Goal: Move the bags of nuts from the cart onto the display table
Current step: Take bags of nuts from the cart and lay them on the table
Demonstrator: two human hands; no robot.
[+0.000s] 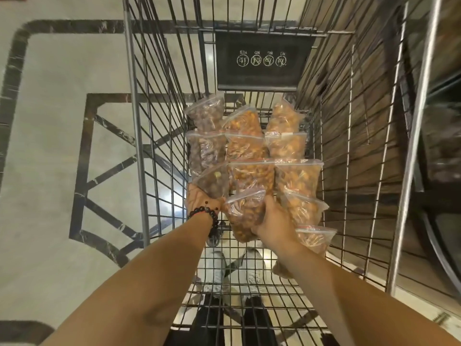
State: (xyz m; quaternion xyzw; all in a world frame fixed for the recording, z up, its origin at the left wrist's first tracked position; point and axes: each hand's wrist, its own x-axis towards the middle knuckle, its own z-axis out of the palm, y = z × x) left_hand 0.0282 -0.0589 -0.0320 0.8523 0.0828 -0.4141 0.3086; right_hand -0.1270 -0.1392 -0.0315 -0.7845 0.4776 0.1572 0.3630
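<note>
Right, both hands are down inside the wire cart (139,126). Right hand (273,221) is wrapped around an orange-nut bag (245,216), fingers closed on its side, bag tilted and lifted slightly off the pile. Left hand (199,198), beaded bracelet (208,213) on the wrist, grips the near end of a dark-nut bag (214,182). Count of clear zip bags: three dark ones in the column ahead of the left hand, about eight orange ones ahead of and beside the right hand, in two columns; one more lump low behind the right forearm, can't tell what it is. Bags carry no readable labels, only red zip strips. Black placard (262,59) on the far cart wall: four round pictograms, upside-down text reading "YES", "NO", "NO", "NO". Cart floor nearer than the hands is bare mesh, shoes visible through it. Wire walls close in tight left of the left hand and right of the right hand; top is open.
</note>
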